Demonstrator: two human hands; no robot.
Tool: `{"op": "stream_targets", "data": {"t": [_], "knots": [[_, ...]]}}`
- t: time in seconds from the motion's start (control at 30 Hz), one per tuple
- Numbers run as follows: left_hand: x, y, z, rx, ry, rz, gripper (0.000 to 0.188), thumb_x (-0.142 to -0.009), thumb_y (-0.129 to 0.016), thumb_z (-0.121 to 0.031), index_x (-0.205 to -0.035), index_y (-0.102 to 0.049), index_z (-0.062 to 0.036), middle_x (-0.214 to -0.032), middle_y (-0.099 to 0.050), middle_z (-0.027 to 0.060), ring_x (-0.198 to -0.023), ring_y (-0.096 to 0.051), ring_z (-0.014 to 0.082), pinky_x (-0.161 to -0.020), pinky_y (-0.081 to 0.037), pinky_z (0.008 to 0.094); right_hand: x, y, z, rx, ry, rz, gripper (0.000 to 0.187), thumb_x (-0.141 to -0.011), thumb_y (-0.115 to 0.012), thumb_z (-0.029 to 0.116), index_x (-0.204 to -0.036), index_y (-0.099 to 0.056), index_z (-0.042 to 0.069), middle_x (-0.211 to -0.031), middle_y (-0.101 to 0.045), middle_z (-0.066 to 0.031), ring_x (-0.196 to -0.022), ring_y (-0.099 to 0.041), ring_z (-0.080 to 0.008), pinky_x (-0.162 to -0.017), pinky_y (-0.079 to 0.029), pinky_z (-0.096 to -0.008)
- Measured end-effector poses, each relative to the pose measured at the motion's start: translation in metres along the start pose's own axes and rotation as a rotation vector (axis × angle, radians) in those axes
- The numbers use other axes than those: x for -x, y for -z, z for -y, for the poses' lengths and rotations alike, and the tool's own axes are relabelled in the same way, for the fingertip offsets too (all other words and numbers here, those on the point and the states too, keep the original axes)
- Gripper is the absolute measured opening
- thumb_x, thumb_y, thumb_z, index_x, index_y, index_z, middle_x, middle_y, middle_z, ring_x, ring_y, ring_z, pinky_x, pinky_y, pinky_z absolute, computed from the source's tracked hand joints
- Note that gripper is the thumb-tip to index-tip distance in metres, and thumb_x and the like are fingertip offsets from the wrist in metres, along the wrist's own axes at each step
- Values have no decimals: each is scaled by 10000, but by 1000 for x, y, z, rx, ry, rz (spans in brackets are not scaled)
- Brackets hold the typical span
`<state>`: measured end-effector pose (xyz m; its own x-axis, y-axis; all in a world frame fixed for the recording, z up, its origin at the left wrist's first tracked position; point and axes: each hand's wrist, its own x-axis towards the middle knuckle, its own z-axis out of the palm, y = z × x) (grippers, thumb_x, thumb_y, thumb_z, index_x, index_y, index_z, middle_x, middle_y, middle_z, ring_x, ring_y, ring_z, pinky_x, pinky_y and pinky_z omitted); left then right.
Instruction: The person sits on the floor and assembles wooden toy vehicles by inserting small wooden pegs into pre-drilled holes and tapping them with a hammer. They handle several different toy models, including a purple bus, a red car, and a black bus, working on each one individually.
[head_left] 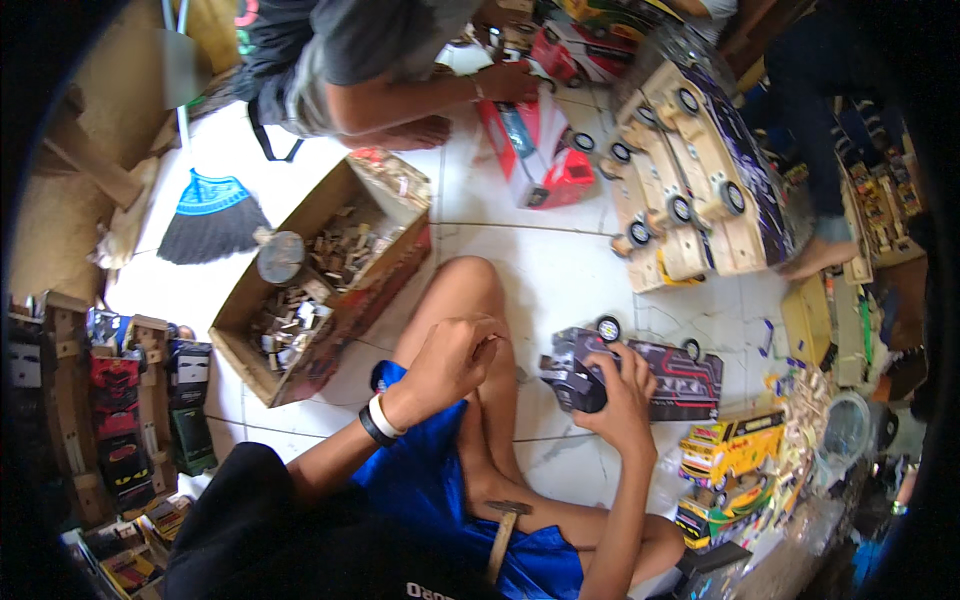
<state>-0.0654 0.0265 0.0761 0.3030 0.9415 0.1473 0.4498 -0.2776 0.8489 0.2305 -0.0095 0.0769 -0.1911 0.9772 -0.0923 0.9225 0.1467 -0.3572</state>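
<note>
A dark grey toy truck (690,383) with red line markings lies on its side on the tiled floor, right of my knees. Two of its black wheels show along the upper edge. My right hand (622,395) is wrapped round its black cab end, thumb and fingers on either side. Above my bent leg, my left hand (458,357) is closed with its fingertips pinched together; whatever they may hold is too small or hidden. A hammer (503,535) with a wooden handle rests across my lap.
Left of my knee stands a wooden box (335,345) of wood scraps with a round can. Ahead, a co-worker's hand (510,82) touches a red toy truck (535,155). Upturned wooden trucks (690,180) lie far right, yellow toy trucks (733,448) nearer. A broom (212,215) stands left.
</note>
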Motion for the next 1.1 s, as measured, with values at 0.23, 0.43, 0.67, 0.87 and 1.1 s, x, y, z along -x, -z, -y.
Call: {"op": "stream_targets", "data": {"t": [0.23,0.43,0.67,0.87,1.1], "knots": [[13,102,-17,-260,-120,-305,107,-881,-708,-59,-968,-739,-6,-947,-731,203,-849,-720,372,-764,-556,442,38,6,7,-77,-69,-76,974,-730,-887,180,-1603,-456,229,-1709,-267,-195,-1560,-246,-436,-1241,-190,-609],[47,203,21,-489,234,-640,208,-972,-703,-166,-903,-727,29,-695,-674,129,-575,-574,219,-594,-453,357,109,13,-10,-205,-154,-214,718,-821,-744,31,-1511,-556,92,-1670,-360,-180,-1537,-327,-396,-1260,-238,-503],[115,210,79,-241,624,-402,422,-1066,-644,-342,-938,-776,38,-807,-765,150,-742,-750,243,-707,-563,345,162,-19,-12,-467,-347,-298,483,-859,-673,-13,-1340,-637,-1,-1544,-500,-203,-1428,-477,-400,-1193,-373,-485],[128,196,98,-688,327,-129,221,-744,-836,-123,-946,-778,-56,-876,-740,180,-845,-715,395,-759,-562,465,157,-30,-12,-462,-299,-241,399,-886,-666,-7,-1285,-658,-14,-1433,-591,-211,-1327,-570,-400,-1133,-437,-461],[122,191,100,-717,370,-130,106,-728,-800,-78,-805,-737,-41,-811,-727,178,-776,-710,388,-693,-565,449,157,-30,-8,-436,-303,-245,347,-891,-669,-3,-1239,-681,-14,-1318,-667,-184,-1237,-628,-383,-1084,-479,-452]]}}
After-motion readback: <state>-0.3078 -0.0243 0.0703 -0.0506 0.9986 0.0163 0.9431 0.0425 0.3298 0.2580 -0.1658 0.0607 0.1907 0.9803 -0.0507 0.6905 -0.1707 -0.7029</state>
